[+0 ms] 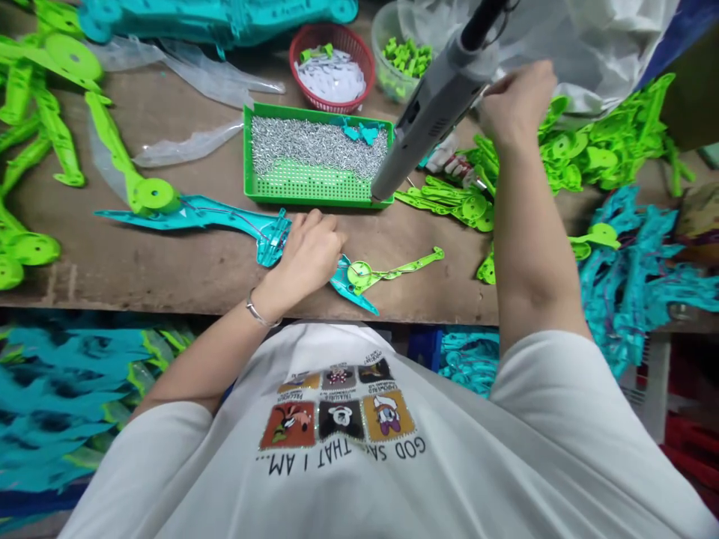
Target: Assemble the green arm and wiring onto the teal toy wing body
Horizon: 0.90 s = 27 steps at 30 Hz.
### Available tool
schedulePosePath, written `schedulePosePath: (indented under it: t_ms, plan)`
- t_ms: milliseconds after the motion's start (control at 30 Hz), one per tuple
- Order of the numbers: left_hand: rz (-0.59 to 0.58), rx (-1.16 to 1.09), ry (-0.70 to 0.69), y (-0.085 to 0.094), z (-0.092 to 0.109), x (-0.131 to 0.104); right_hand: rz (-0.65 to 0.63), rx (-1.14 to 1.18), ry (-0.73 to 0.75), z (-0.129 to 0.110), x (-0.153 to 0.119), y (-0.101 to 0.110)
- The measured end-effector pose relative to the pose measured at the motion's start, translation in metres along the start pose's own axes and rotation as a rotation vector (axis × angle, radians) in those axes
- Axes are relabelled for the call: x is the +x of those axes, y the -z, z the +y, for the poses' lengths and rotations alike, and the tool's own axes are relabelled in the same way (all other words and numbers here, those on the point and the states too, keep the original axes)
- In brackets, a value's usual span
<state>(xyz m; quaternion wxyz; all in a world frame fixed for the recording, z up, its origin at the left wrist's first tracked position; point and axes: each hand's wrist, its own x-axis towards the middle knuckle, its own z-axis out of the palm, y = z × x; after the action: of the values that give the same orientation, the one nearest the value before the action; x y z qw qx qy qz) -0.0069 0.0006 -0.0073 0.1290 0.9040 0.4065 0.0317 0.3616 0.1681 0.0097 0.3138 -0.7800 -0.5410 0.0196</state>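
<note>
Left hand (313,243): gripped teal plastic shell (272,243). Right hand (517,103): gripped grey electric screwdriver (438,103) near green screw tray (308,178).

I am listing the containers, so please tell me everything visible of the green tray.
The green tray is rectangular, shallow, and looks like plastic, with a perforated floor bare along its near side. Small silvery metal-looking pieces and a few teal parts lie inside. It rests on the brown table; whether the grey tool touches its near right corner is unclear.
</note>
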Motion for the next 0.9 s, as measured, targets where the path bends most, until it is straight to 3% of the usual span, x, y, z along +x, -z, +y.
schedulePosePath:
  t_ms: [33,67,167,267,333,467,600,733,900]
  plan:
    - [0.001,-0.011,-0.005,-0.001,-0.001,-0.001,0.017,-0.122,-0.078,-0.003,-0.017,0.021]
    - [0.007,-0.02,-0.01,-0.001,-0.001,-0.001,0.026,-0.193,-0.064,-0.007,-0.036,0.043]
    - [0.044,-0.046,-0.026,0.0,-0.002,-0.004,0.151,-0.217,0.18,-0.014,-0.103,0.105]
    - [0.114,-0.112,-0.022,0.006,-0.001,-0.007,0.271,0.152,0.22,-0.01,-0.163,0.146]
    - [0.195,-0.167,0.001,0.011,0.002,-0.011,0.29,0.457,0.111,-0.002,-0.194,0.155]
    - [0.387,-0.321,0.015,0.011,0.013,-0.026,0.192,0.859,-0.279,0.021,-0.239,0.139]
    - [0.449,-0.514,0.004,-0.001,0.023,-0.041,0.064,0.962,-0.652,0.032,-0.27,0.103]
    - [0.416,-0.652,0.049,-0.014,0.028,-0.046,-0.036,1.035,-0.756,0.023,-0.289,0.075]
    - [0.387,-0.701,0.034,-0.018,0.031,-0.045,-0.109,1.061,-0.771,0.008,-0.297,0.058]
